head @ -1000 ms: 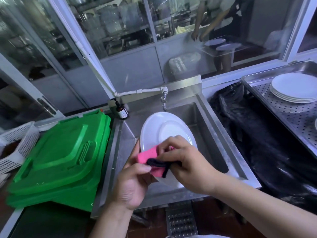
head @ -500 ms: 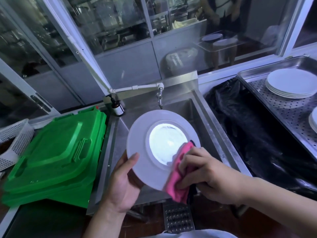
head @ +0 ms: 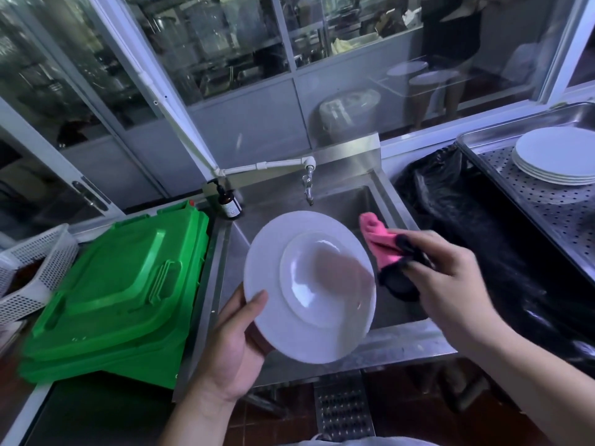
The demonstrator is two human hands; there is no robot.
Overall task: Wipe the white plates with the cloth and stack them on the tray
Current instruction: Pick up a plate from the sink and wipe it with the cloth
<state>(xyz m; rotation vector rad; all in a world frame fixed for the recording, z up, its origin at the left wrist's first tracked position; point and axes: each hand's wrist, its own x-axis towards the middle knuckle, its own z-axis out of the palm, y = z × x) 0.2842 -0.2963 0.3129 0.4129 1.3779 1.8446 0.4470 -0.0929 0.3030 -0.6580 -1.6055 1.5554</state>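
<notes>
— Holding a white plate (head: 309,286) over the steel sink (head: 384,201), left hand (head: 233,346) curled round the lower-left rim, thumb on top, fingers underneath.

— Facing which way?

— Tilted, well turned up toward the camera, top edge leaning away toward the tap (head: 307,183). Round, so no real long axis. Glossy in the centre, with a blurred pinkish reflection.

— And the right hand (head: 450,278)?

— Pinching the pink cloth (head: 380,244) just beside the plate's right edge, fingers bunched round it, black trim showing under the knuckles. Touching the rim or just clear of it, hard to tell.

— Anything stacked?

— Resting on the perforated steel tray (head: 547,201) at far right, a stack of white plates (head: 557,159), well apart from the held one.

— Around the sink?

— Lying between sink and tray, a black plastic bag (head: 467,226). Sitting to the left, a green bin lid (head: 119,284), then a white mesh basket (head: 35,268) at the edge. Standing at the sink's back corner, a small brown pump bottle (head: 229,202). Running behind it all, glass panels with shelves of metalware showing through.
</notes>
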